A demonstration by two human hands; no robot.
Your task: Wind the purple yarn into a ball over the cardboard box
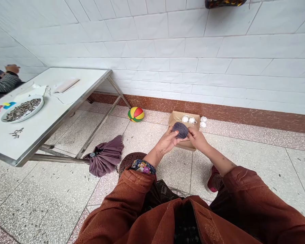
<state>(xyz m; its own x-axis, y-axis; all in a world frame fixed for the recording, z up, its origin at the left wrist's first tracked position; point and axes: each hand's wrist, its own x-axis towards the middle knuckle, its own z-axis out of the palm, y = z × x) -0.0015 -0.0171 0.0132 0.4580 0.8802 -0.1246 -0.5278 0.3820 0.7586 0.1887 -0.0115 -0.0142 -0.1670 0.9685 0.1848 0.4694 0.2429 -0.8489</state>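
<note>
A ball of dark grey yarn (180, 130) rests in my left hand (169, 139), whose thumb presses on its near side. My right hand (196, 138) is closed at the ball's right end, fingertips pinched together there; whether they hold a loose strand is too small to tell. Below and behind my hands an open cardboard box (173, 117) lies on the floor. White yarn balls (188, 119) with loose ends sit in its far part. Two more white balls (203, 122) lie just outside the box on the right.
At left stands a white table (88, 78) with a plate (40, 105) of sunflower seeds and a folded cloth (66, 85). A colourful ball (136, 114) and a folded purple umbrella (105, 156) lie on the floor. Another person's arm (5, 83) shows at far left. The tiled wall (183, 64) runs behind.
</note>
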